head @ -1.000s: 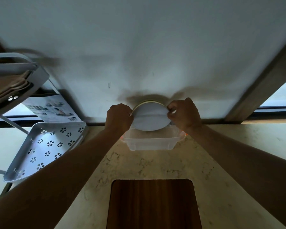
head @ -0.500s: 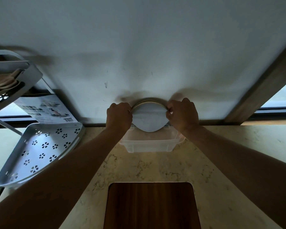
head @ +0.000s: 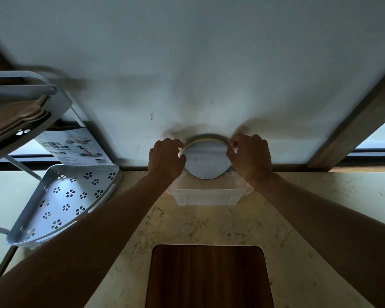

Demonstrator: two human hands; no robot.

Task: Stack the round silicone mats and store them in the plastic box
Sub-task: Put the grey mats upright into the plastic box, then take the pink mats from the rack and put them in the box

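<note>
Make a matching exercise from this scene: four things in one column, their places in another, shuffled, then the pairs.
Things:
1. stack of round mats
2. plastic box
3. wooden board
4. perforated corner shelf

Places:
A. on the counter against the wall
B. far left
C. held on edge between both hands
D. nearest the camera

Pairs: 1-C, 2-A, 3-D, 4-B

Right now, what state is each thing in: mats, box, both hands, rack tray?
Mats: stacked, held on edge above the box, not yet inside.
Box: open, no lid on, on the counter by the wall.
Left hand: gripping the stack's left edge.
Right hand: pinching the stack's right edge.
Rack tray: tilted, nothing visible on it.
</note>
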